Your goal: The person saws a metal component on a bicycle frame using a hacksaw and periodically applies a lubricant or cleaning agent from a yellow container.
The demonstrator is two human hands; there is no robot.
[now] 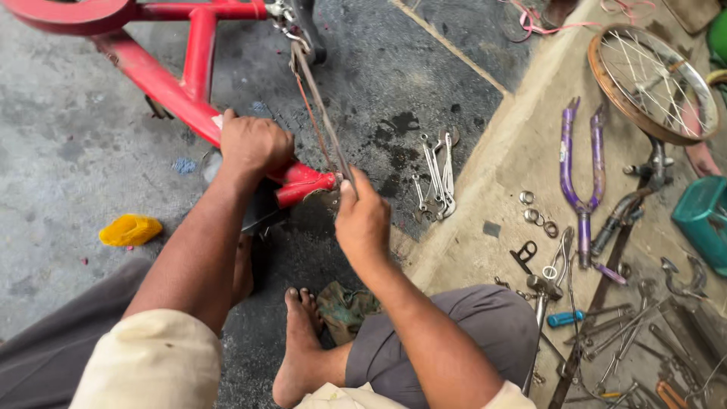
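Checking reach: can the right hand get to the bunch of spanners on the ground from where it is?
Probably yes. The spanners lie uncovered just right of the right hand, nothing between; but its fingers now pinch the thin rod at the red frame.

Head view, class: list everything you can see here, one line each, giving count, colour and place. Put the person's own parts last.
Bike frame: one, red, top left on the floor.
Chain: one, rusty, running from the frame down to the right hand.
Spanners: a bunch, silver, floor centre.
Fork: one, purple, on the right ledge.
Wheel: one, rusty rim, top right.
Rings: several, silver, left of the fork.
Screwdriver: one, blue handle, lower right among loose tools.
Box: one, teal, right edge.
Cloth: one, yellow, floor left.
Rag: one, green, by the foot.
Left hand: on the frame.
Right hand: pinching the chain.
Foot: bare, bottom centre.
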